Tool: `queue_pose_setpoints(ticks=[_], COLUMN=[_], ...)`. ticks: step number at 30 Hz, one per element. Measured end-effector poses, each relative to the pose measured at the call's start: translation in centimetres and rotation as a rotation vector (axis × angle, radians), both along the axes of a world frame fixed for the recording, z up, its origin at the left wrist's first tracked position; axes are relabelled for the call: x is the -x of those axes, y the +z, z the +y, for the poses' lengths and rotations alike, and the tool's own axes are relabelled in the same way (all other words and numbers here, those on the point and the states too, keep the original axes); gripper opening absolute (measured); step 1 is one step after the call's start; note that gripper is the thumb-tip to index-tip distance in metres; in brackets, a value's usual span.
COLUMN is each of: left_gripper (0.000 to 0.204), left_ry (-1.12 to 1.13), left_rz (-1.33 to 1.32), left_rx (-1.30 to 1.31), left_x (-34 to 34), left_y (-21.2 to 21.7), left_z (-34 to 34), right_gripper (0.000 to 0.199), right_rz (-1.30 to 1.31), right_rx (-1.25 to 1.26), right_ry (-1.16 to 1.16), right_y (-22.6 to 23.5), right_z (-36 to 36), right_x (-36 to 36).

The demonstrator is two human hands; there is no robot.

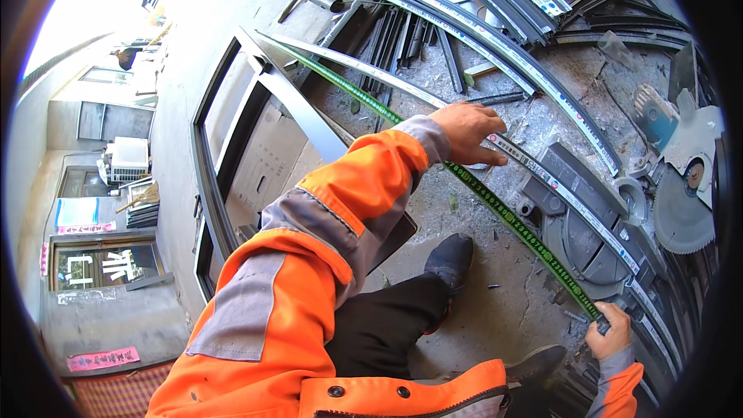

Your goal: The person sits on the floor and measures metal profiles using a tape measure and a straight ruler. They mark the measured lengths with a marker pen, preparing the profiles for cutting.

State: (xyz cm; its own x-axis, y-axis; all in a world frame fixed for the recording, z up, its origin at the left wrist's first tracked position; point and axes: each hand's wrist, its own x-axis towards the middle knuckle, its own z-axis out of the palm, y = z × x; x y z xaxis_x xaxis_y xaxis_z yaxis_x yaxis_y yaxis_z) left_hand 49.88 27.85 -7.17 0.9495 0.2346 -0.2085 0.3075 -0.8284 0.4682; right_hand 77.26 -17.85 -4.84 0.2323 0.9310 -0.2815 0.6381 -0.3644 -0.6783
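My left hand (469, 133), reaching across in an orange and grey sleeve, has its fingers curled over a long metal profile (569, 197) with a printed pale film strip. Beside that profile, a green tape measure blade (511, 220) runs out diagonally, passing under my left wrist toward the upper left. At the lower right my right hand (614, 330) grips the tape measure at the near end of the blade. Its dark case is mostly hidden by my fingers.
A cut-off saw's toothed blade (684, 209) stands at the right, above its grey base (576, 240). Dark window frames (220, 139) lie to the left. More long profiles (495, 39) and metal offcuts (387, 42) cover the floor farther off. My shoe (450, 262) is below.
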Motion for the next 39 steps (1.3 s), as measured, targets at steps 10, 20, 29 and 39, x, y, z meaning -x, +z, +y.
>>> queue_pose_setpoints(ticks=[10, 20, 29, 39], left_gripper=[0.081, 0.026, 0.02, 0.023], left_ry=[-0.122, -0.161, -0.142, -0.125], left_rz=[0.004, 0.074, -0.024, -0.049], left_rx=[0.118, -0.089, -0.12, -0.14], left_x=[-1.5, -1.8, -2.0, -1.9], left_y=[2.5, 0.1, -0.3, -1.2], left_z=[-2.3, -2.7, -2.0, -1.5], right_gripper=[0.034, 0.037, 0.041, 0.037], right_rz=[-0.113, -0.212, -0.18, -0.238], right_rx=[-0.054, -0.096, -0.08, -0.112], right_ry=[-0.043, 0.01, 0.024, -0.01], right_y=[-0.2, -2.4, -4.2, -5.3], right_z=[-1.6, -3.2, -4.1, -4.0], right_x=[-6.9, -12.8, -16.0, -16.2])
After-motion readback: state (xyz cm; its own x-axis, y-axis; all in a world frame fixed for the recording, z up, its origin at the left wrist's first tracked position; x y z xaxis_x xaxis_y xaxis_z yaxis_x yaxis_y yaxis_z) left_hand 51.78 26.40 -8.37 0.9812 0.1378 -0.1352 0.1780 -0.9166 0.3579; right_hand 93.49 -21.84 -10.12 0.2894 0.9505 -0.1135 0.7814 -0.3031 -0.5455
